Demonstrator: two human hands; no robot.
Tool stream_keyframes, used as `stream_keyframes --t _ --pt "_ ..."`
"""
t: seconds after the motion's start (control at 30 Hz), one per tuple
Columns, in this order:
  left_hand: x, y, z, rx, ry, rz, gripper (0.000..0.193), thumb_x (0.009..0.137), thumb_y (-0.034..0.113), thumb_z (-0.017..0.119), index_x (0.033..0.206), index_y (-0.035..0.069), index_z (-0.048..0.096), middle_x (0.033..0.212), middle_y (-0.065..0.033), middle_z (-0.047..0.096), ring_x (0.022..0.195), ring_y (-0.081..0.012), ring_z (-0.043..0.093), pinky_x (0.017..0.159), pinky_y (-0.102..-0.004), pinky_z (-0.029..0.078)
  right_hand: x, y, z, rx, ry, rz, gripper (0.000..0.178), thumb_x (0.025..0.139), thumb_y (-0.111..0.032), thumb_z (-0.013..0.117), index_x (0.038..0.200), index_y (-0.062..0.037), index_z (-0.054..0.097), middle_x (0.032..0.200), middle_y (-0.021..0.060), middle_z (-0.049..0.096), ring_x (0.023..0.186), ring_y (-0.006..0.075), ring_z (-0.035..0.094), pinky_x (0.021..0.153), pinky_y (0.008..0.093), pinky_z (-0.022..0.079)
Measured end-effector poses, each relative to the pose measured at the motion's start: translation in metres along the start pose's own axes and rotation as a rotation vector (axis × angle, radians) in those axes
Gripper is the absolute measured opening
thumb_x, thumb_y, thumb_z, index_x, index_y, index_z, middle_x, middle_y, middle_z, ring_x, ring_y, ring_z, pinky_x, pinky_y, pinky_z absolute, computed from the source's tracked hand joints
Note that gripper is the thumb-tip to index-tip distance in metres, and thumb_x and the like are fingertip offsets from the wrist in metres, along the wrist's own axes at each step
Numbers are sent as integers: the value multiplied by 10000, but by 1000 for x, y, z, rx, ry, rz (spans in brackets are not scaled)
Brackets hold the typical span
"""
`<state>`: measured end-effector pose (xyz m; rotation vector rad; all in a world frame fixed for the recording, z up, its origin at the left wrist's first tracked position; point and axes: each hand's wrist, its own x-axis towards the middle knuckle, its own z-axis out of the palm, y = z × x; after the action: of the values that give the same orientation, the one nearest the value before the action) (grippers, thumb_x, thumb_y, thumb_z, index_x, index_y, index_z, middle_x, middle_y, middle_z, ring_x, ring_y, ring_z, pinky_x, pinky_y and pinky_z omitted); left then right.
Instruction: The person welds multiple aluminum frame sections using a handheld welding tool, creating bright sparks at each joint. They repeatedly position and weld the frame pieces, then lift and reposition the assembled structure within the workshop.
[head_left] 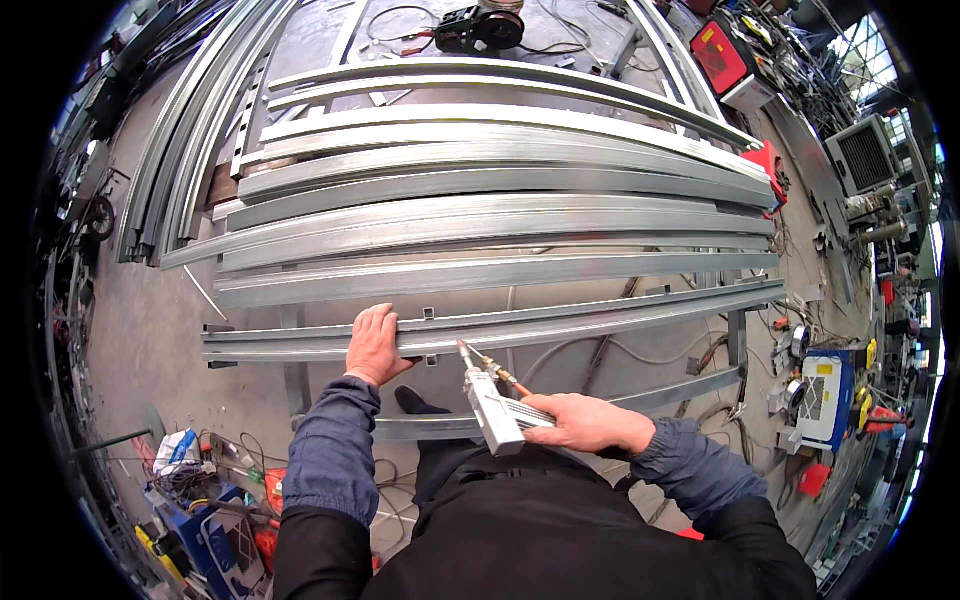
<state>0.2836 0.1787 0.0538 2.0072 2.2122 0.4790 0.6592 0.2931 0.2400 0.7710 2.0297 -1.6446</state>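
Note:
My left hand [373, 345] grips the long galvanized steel profile [560, 322] nearest me, its fingers over the top and the thumb at the near edge. In my right hand [592, 423] is a grey welding gun [492, 412] with a copper-coloured tip and a thin wire-feed tube [507, 376] beside it. The gun's tip points at the profile's near edge, just right of my left hand; I cannot tell whether it touches. Short square tube ends [431, 360] stick out on both sides under the profile.
More steel profiles [500, 212] lie side by side beyond, on a metal frame [640, 395]. Long profiles [205, 130] are stacked at far left. A blue-and-white machine [825, 400] stands right, a red-fronted machine [718, 55] far right. Cables [570, 350] trail over the floor. Another blue machine [215, 540] sits lower left.

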Motion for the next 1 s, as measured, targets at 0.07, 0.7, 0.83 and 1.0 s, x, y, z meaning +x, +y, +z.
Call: stream_keyframes --t 0.07,0.7,0.83,1.0 --pt "2 1 0 48 -87 -46 847 604 459 994 1268 81 628 1298 -109 625 1304 -320 576 1278 -508 352 16 -3 2 3 -21 -35 626 1071 -519 657 1492 -64 572 1223 286 734 1140 481 697 964 520 537" --pt "3 -9 2 29 -87 -35 703 605 453 966 1127 113 639 1104 -84 604 1105 -292 589 1029 -441 440 64 -19 11 -186 -24 51 620 1050 -567 683 1494 -142 596 1191 260 686 1132 468 684 967 526 546" --pt "2 -11 5 40 -68 -31 691 616 468 957 1117 111 643 1099 -86 605 1099 -292 592 1025 -442 442 65 -21 11 -177 -25 70 615 1058 -523 690 1530 -144 583 1198 262 683 1130 464 677 980 517 536" --pt "3 -11 6 23 -31 -19 678 626 485 945 1109 113 648 1087 -83 608 1088 -288 598 1019 -441 447 66 -23 4 -148 -45 59 602 1067 -486 692 1537 -126 583 1228 270 693 1149 461 678 994 508 535"
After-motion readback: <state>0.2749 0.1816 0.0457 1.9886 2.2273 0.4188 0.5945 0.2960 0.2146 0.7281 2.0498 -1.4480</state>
